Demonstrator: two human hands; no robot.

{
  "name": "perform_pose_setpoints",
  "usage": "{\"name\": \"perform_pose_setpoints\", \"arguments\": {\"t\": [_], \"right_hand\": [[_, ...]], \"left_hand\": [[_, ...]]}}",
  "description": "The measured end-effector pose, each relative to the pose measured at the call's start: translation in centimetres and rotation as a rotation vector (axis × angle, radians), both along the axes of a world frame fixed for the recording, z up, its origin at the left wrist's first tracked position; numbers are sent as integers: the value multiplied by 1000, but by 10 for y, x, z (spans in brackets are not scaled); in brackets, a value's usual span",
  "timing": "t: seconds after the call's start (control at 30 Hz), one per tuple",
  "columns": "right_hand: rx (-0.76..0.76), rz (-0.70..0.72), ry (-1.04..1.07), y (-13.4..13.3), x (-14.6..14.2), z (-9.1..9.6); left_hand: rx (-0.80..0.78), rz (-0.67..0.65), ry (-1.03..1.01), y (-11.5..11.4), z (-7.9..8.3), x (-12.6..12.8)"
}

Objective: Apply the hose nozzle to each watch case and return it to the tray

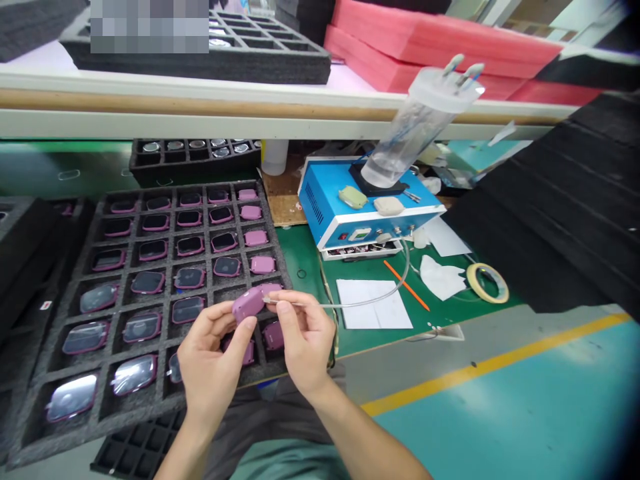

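Black foam tray (30,440) at left, gridded into compartments: clear-faced units in the outer rows, mauve rounded-square casings in the rows nearer the bench's far side. Left hand (207,360) above the tray's near edge, fingers clenched on a mauve casing (249,303), which is lifted clear of the tray, just above its compartments. Right hand (305,340) beside it, thumb and forefinger pinched on a thin clear tube (350,306), its tip touching the casing's right end. The tube runs right to a blue bench unit (320,200), which carries a tilted clear syringe barrel (415,127). On the green bench mat (305,257), right of the tray: a paper sheet (373,307), an orange rod (406,285), a white cloth (440,279) and a roll of masking tape (487,283).
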State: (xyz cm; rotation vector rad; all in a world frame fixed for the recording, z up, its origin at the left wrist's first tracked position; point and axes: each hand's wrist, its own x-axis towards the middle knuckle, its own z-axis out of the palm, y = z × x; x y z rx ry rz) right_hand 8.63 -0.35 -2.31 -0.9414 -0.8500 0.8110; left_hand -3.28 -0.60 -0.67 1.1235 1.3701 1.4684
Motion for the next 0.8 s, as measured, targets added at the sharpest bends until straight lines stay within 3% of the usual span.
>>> {"name": "perform_pose_setpoints", "arguments": {"t": [0.47,0.6,0.8], "right_hand": [[-3,-15,-39,-1,1,-2],[-20,-66,2,-6,3,-4],[-18,-61,-35,-9,4,-6]], "left_hand": [[41,-10,68,-2,1,-1],[113,50,374,-6,5,-9],[71,-110,1000,-13,4,-24]]}}
